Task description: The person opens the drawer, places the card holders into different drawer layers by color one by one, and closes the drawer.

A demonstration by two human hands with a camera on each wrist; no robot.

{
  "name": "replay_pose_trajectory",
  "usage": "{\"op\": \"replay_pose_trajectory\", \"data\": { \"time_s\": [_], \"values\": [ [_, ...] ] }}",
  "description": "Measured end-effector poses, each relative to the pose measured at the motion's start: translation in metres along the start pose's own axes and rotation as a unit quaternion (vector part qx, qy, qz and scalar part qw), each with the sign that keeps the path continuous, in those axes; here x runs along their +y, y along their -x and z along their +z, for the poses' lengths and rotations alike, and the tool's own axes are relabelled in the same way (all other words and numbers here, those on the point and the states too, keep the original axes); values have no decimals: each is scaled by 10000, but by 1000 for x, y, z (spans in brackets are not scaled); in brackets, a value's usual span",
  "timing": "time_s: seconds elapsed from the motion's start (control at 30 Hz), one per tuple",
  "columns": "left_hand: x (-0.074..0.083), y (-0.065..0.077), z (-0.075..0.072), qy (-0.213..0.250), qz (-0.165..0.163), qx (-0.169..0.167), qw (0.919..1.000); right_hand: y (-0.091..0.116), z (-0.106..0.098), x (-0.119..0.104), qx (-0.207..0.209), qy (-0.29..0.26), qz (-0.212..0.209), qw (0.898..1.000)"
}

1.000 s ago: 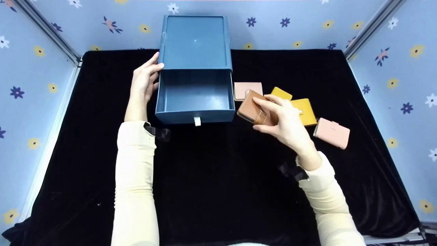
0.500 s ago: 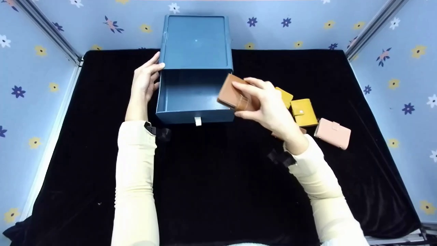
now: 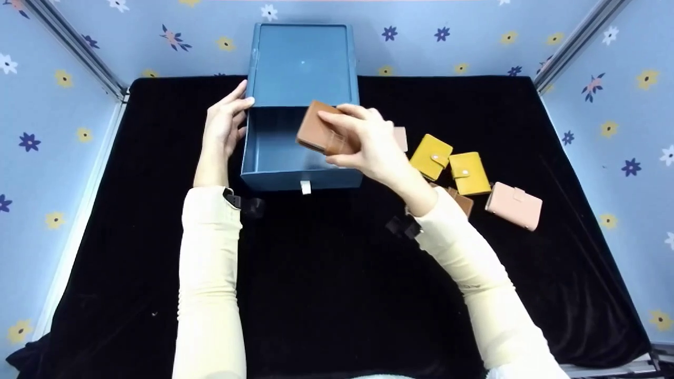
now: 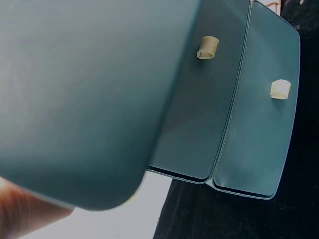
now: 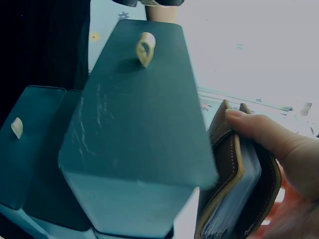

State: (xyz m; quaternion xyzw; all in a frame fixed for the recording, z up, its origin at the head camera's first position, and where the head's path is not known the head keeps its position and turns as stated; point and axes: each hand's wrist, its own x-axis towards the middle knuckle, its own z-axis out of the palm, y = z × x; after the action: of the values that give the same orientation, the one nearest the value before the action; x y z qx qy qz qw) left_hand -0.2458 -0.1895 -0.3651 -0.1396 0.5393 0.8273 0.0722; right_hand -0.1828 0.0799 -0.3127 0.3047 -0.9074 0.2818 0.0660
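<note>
A blue drawer cabinet (image 3: 303,66) stands at the back of the black cloth, its top drawer (image 3: 329,180) pulled out. In the left wrist view, two lower drawers (image 4: 256,124) are closed, each with a pale pull tab. My left hand (image 3: 221,123) rests along the cabinet's left side, thumb at the front corner. My right hand (image 3: 371,139) grips a brown card holder (image 3: 311,127) with a strap, above the right part of the open drawer. Clear sleeves (image 5: 239,191) show between its covers in the right wrist view. The visible drawer floor is bare.
Right of the cabinet lie two yellow card holders (image 3: 432,157) and a pink card holder (image 3: 515,206). Another brown card holder (image 3: 461,202) is partly hidden by my right forearm. A second pink one (image 3: 401,138) shows behind my right hand. Flowered blue walls enclose the table.
My right hand has carried the brown card holder leftward from the group of card holders to over the open drawer. The left hand and the cabinet have stayed in place.
</note>
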Motion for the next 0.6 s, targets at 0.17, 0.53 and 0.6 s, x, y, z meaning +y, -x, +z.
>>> {"op": "replay_pose_trajectory", "data": {
  "time_s": [0.17, 0.53, 0.6],
  "values": [
    [-1, -1, 0, 11, 34, -11, 10000, -12, 12, -4, -260, -34, 37, 9996],
    [-1, -1, -1, -189, 60, 10, 9998, -31, 32, -12, -508, -219, -3, 9985],
    [-1, -1, -1, -208, 58, 1, 9998, -34, 34, -13, -603, -197, 72, 9980]
  ]
}}
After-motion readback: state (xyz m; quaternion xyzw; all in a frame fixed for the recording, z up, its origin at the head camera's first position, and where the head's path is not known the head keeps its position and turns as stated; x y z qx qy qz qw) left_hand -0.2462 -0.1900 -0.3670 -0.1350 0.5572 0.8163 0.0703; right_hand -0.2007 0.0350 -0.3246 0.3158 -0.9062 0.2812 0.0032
